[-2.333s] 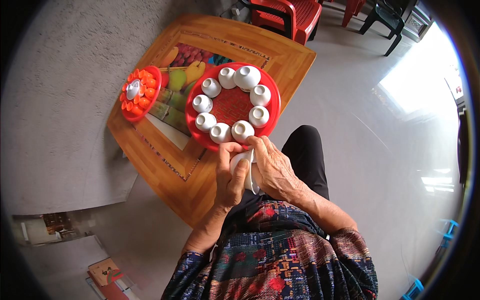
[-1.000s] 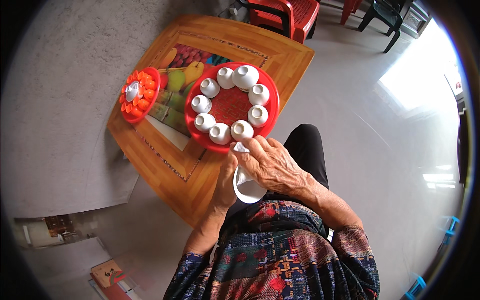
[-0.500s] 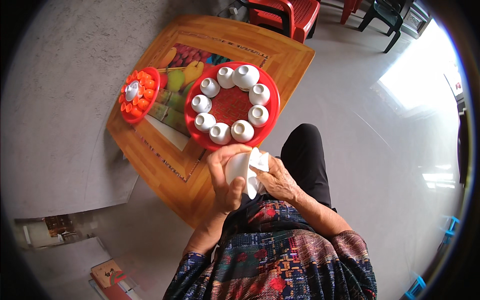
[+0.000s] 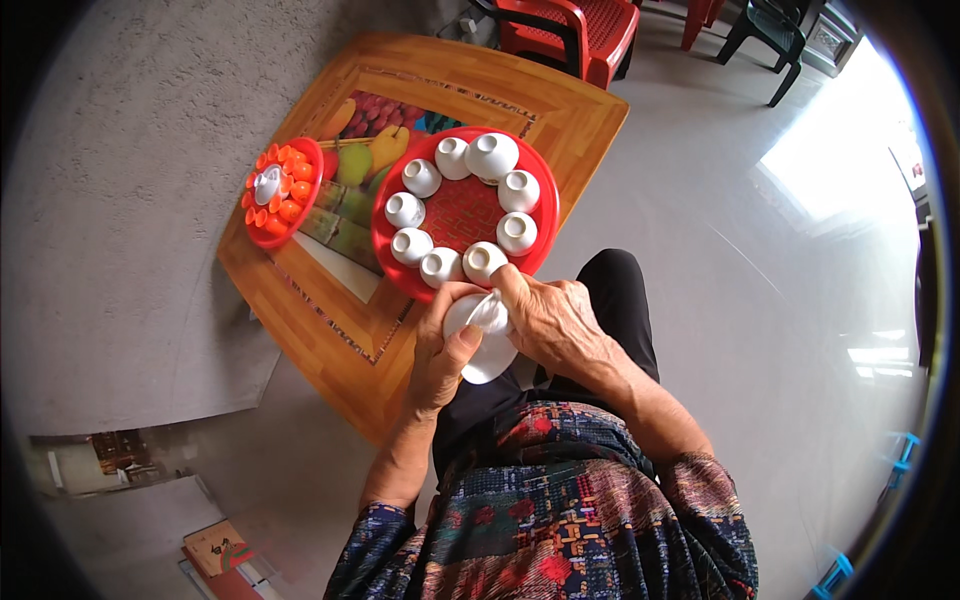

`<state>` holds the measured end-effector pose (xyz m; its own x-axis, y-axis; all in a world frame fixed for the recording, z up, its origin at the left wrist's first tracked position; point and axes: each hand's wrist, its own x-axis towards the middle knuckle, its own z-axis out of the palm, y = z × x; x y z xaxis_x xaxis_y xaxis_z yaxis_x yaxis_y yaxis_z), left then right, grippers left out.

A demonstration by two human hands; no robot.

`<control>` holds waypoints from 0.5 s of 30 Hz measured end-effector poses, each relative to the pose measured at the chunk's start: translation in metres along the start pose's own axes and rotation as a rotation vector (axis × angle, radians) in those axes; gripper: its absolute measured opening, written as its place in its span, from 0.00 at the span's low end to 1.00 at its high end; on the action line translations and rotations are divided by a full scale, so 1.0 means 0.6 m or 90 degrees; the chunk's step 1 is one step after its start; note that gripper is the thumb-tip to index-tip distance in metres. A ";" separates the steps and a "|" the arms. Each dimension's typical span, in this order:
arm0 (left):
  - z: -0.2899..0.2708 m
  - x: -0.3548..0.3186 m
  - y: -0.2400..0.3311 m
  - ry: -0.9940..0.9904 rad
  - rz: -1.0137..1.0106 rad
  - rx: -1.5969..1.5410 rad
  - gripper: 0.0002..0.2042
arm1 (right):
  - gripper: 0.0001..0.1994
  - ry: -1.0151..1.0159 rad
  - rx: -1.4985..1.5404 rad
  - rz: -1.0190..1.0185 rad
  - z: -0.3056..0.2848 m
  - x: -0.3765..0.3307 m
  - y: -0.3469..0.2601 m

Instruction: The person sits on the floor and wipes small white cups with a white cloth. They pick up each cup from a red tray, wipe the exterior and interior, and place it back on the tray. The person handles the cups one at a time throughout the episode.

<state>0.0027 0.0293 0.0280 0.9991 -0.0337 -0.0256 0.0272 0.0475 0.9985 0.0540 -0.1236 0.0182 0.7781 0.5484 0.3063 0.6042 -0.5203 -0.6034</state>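
Observation:
Above my lap, my left hand grips a white bowl, thumb laid across it. Pinched in my right hand is a bunched white cloth, pressed against the upper side of the bowl; whether it is cloth or tissue is hard to tell. Just beyond my hands, a round red tray carries a ring of several white cups or small bowls, bottoms up. The knuckles of my right hand come close to the nearest upturned cup and partly overlap it in view.
On the wooden table a second red tray at the left holds several orange cups around a white lidded pot. Red chairs stand behind the table, a dark green chair at the far right.
The bowl has tipped over in my left hand, its opening turning from rightward to down toward my lap. My right hand and the cloth have moved from its inside up to its outer side.

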 end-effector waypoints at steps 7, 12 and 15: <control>0.013 -0.009 -0.034 0.138 0.117 0.055 0.25 | 0.14 -0.094 0.099 0.199 0.075 -0.035 0.002; 0.004 0.003 -0.044 0.226 0.127 0.056 0.22 | 0.12 -0.177 0.224 0.188 0.040 -0.048 0.006; -0.010 0.004 -0.060 0.249 0.089 0.001 0.19 | 0.18 -0.035 0.323 0.147 0.010 -0.044 0.016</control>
<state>0.0046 0.0333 -0.0081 0.9302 0.3548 0.0938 -0.1091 0.0232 0.9938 0.0380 -0.1390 -0.0001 0.8620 0.4982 0.0934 0.2501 -0.2577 -0.9333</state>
